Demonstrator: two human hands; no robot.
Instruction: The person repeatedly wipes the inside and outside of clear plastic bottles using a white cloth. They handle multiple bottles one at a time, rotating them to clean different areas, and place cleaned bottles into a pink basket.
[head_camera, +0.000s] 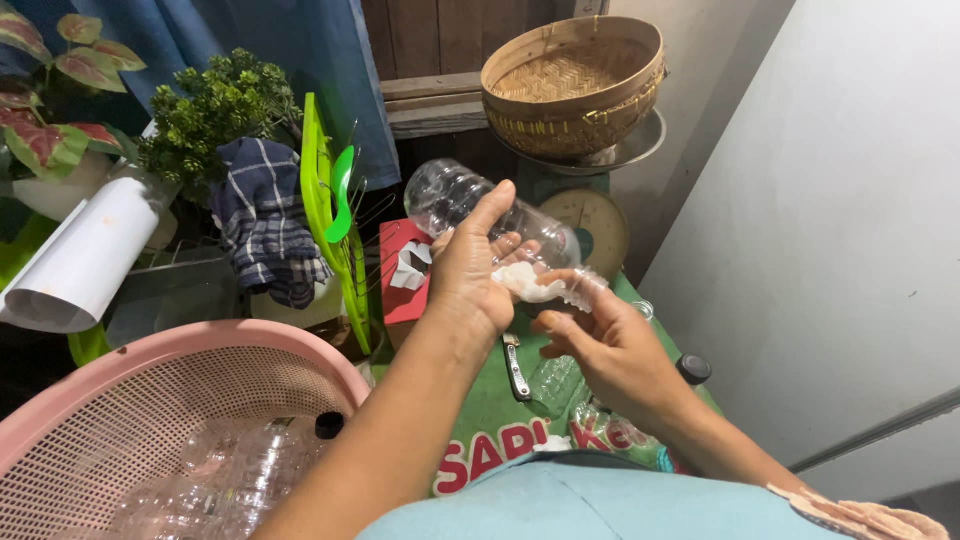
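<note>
Left hand (470, 270) gripping tilted bottle (470, 205), right hand (610, 345) at neck

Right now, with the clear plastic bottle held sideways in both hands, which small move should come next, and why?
Probably peel the white scrap off the clear plastic bottle. The left hand grips the bottle sideways; the right hand pinches at its neck, where the scrap hangs loose.

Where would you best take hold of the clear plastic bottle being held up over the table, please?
Probably around its ribbed body, as the left hand does now. The clear bottle lies tilted, base up-left, neck down-right, so its round middle is open from below. The right hand fingers are at the neck.
</note>
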